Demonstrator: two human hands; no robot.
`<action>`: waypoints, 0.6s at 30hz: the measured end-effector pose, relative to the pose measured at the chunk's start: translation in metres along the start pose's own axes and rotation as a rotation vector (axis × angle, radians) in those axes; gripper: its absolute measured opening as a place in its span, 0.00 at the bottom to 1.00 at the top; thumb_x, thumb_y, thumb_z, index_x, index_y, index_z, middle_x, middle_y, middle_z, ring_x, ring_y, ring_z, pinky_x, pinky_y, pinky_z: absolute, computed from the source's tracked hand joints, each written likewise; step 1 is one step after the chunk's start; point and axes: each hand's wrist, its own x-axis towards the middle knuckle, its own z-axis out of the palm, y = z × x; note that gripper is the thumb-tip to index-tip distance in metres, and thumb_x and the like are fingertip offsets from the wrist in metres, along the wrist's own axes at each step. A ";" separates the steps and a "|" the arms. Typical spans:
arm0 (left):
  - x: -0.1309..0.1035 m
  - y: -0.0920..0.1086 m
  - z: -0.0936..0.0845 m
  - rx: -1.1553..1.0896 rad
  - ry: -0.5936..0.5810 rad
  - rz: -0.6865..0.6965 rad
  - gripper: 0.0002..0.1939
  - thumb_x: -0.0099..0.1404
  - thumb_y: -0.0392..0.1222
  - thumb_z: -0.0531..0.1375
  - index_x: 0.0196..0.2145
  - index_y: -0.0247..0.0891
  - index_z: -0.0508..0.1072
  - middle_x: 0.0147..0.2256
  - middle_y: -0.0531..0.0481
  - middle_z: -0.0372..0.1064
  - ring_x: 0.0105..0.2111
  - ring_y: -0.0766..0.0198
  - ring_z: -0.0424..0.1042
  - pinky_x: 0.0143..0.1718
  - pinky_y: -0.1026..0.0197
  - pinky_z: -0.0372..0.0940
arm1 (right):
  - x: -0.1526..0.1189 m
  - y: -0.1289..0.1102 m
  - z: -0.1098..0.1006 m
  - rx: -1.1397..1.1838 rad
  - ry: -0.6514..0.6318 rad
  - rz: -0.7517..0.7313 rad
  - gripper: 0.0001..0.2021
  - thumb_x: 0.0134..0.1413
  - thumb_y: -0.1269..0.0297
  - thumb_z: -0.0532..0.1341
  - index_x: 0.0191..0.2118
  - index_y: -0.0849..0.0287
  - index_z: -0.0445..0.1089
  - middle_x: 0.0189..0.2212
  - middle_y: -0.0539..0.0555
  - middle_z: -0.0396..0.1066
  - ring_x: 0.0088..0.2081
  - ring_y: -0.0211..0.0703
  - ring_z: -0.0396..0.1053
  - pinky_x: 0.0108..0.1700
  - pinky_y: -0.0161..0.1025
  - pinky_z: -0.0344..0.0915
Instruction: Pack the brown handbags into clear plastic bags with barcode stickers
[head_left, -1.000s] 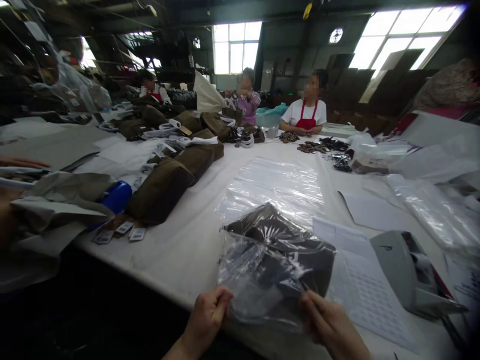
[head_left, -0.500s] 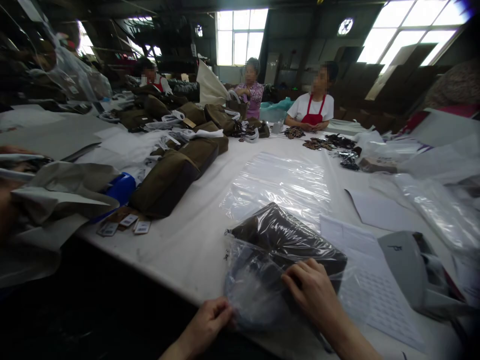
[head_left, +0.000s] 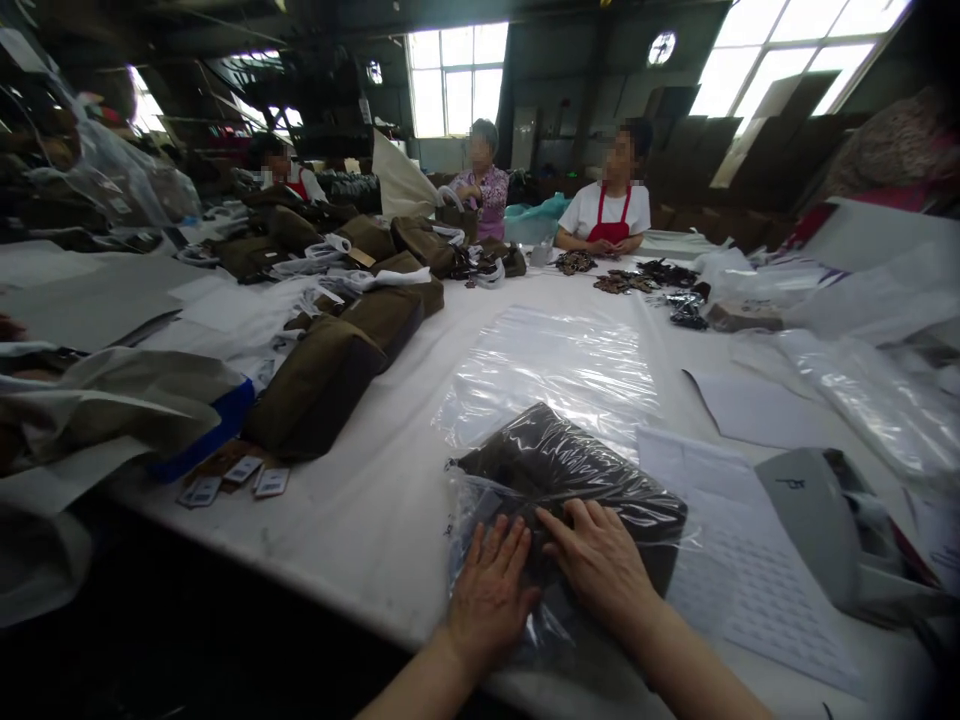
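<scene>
A dark item in a clear plastic bag (head_left: pixel 570 460) lies at the near edge of the white table (head_left: pixel 360 500). My left hand (head_left: pixel 491 590) rests flat on the bag's lower left part, fingers spread. Just to its right, my right hand (head_left: pixel 600 560) presses on the bag with its index finger stretched out toward the left. Neither hand grips anything. Beyond the bag lie flat clear plastic sheets (head_left: pixel 555 360).
Brown-green bags (head_left: pixel 315 385) are piled at the left, with paper tags (head_left: pixel 271 482) near the edge. At the right are printed sheets (head_left: pixel 750 560) and a grey device (head_left: pixel 817 530). Several people are across the table; one wears a red apron (head_left: pixel 609 225).
My left hand has moved up and right from the bag's near left edge onto its top, opening flat. My right hand has shifted slightly left, and its fingers have spread. The view has shifted slightly.
</scene>
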 end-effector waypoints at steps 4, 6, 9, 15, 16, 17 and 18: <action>-0.004 -0.004 0.000 0.049 -0.044 0.001 0.34 0.65 0.50 0.51 0.63 0.33 0.44 0.63 0.45 0.46 0.63 0.49 0.44 0.59 0.41 0.50 | -0.010 0.011 -0.007 0.162 0.056 0.041 0.21 0.55 0.60 0.59 0.55 0.55 0.63 0.42 0.58 0.66 0.42 0.51 0.62 0.45 0.46 0.60; -0.002 -0.003 -0.004 0.060 -0.045 0.013 0.34 0.66 0.49 0.50 0.63 0.33 0.44 0.63 0.44 0.47 0.63 0.50 0.44 0.59 0.43 0.49 | -0.030 0.037 -0.014 0.322 0.155 0.105 0.20 0.58 0.59 0.55 0.55 0.55 0.61 0.45 0.58 0.64 0.47 0.51 0.61 0.49 0.47 0.60; 0.000 -0.002 -0.003 0.066 -0.006 0.040 0.34 0.66 0.48 0.51 0.64 0.33 0.43 0.62 0.43 0.50 0.62 0.51 0.46 0.60 0.45 0.49 | -0.080 0.110 -0.020 0.467 0.324 0.407 0.16 0.56 0.55 0.56 0.48 0.54 0.66 0.44 0.57 0.66 0.44 0.49 0.64 0.46 0.45 0.63; 0.003 -0.015 0.019 0.116 0.149 0.109 0.37 0.63 0.51 0.52 0.64 0.34 0.45 0.59 0.44 0.56 0.61 0.53 0.49 0.63 0.50 0.40 | -0.197 0.266 -0.038 0.782 0.637 1.053 0.24 0.45 0.50 0.62 0.47 0.58 0.64 0.36 0.54 0.68 0.36 0.43 0.66 0.39 0.40 0.65; 0.004 -0.018 0.024 0.118 0.173 0.131 0.37 0.63 0.52 0.52 0.64 0.33 0.45 0.59 0.43 0.56 0.62 0.53 0.47 0.63 0.50 0.38 | -0.207 0.281 -0.041 0.805 0.646 1.097 0.26 0.44 0.50 0.62 0.49 0.58 0.62 0.37 0.53 0.68 0.35 0.41 0.65 0.37 0.38 0.64; 0.006 -0.021 0.027 0.115 0.195 0.155 0.37 0.63 0.51 0.51 0.64 0.32 0.45 0.59 0.43 0.56 0.63 0.54 0.45 0.64 0.51 0.36 | -0.212 0.293 -0.043 0.814 0.640 1.144 0.28 0.44 0.50 0.61 0.51 0.58 0.61 0.37 0.53 0.68 0.33 0.39 0.64 0.35 0.37 0.63; 0.007 -0.024 0.030 0.111 0.215 0.178 0.37 0.63 0.51 0.51 0.64 0.31 0.45 0.59 0.42 0.56 0.63 0.54 0.43 0.64 0.51 0.35 | -0.215 0.302 -0.044 0.822 0.623 1.187 0.29 0.44 0.50 0.61 0.52 0.58 0.59 0.37 0.52 0.69 0.30 0.38 0.63 0.32 0.36 0.62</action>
